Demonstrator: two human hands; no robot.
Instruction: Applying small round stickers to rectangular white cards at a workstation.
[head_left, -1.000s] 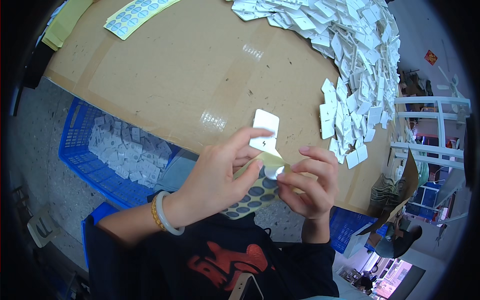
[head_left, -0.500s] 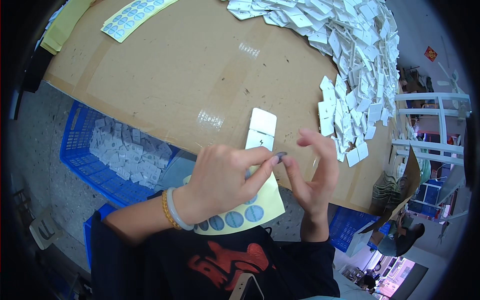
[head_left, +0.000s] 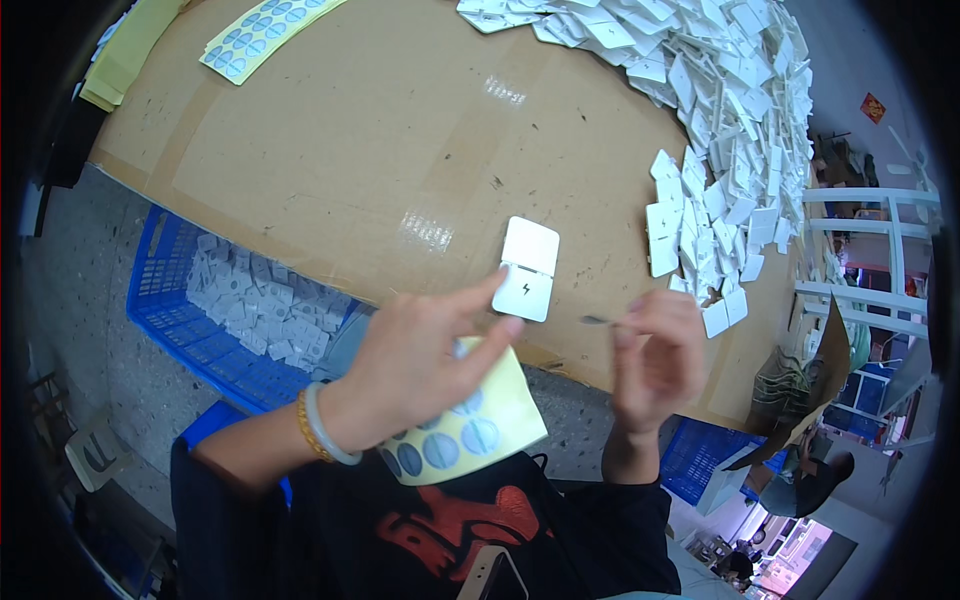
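Observation:
My left hand (head_left: 420,345) has its forefinger and thumb apart at the left edge of a white folding plastic piece (head_left: 528,265), which lies flat with a black lightning mark on its lower half. A yellow sheet of round blue stickers (head_left: 500,425) hangs under that hand, apparently held by its other fingers, which are hidden. To the right, my right hand (head_left: 658,360) pinches a small round sticker (head_left: 596,320), seen nearly edge-on, between thumb and forefinger. The sticker is off the table and apart from the white piece.
A large heap of similar white pieces (head_left: 740,130) covers the table's far right. More sticker sheets (head_left: 255,38) lie at the far left. Below the left table edge sits a blue basket (head_left: 150,290) of white pieces. Another blue crate (head_left: 690,455) is at lower right, near a cardboard flap (head_left: 815,385).
The hands have come apart. The right hand has taken the sticker from the left fingers and moved right. The left hand and sheet have shifted left and down, uncovering the white piece's lower half.

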